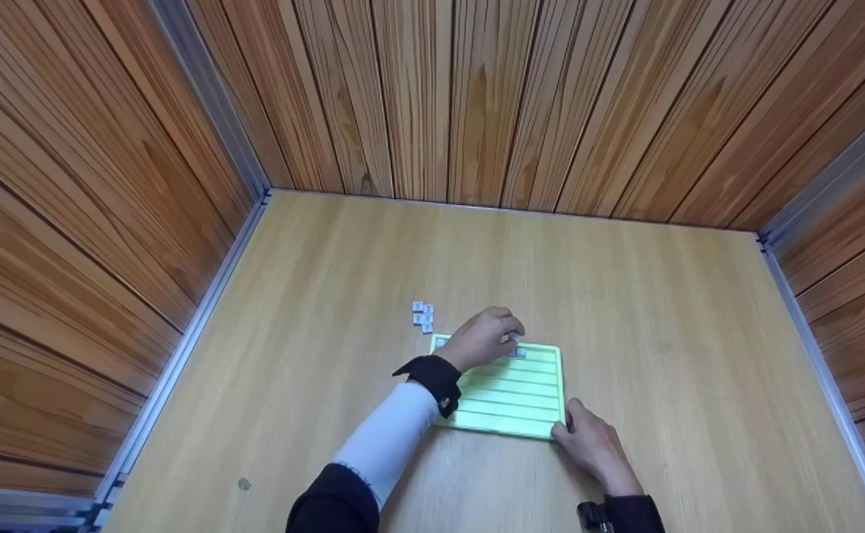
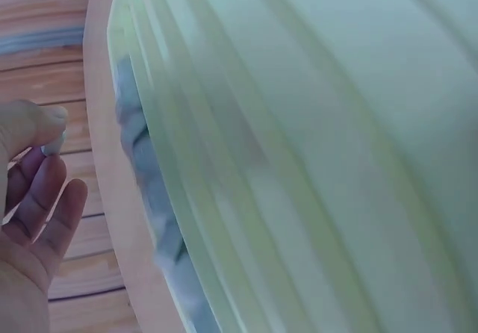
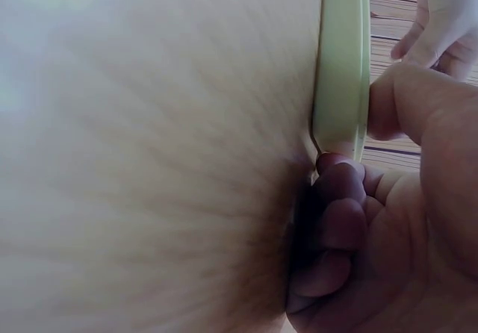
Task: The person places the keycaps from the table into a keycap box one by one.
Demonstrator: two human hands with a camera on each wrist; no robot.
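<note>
A light-green ridged tray (image 1: 510, 403) lies on the table, with slots running across it. Over its far edge, my left hand (image 1: 485, 339) pinches a small pale tile (image 2: 54, 145) between thumb and fingertips. Below that hand, several bluish-grey tiles (image 2: 153, 191) stand along the tray's far slot; in the head view the hand and wrist hide most of them. At the near right corner my right hand (image 1: 593, 444) grips the tray's rim, thumb on top and curled fingers against the side and underneath, as the right wrist view shows.
Several loose white-blue tiles (image 1: 423, 318) lie in a small cluster on the table just past the tray's far left corner. Wooden plank walls (image 1: 484, 104) enclose the table (image 1: 669, 333) at the back and both sides, with metal rails (image 1: 180, 340) along the edges.
</note>
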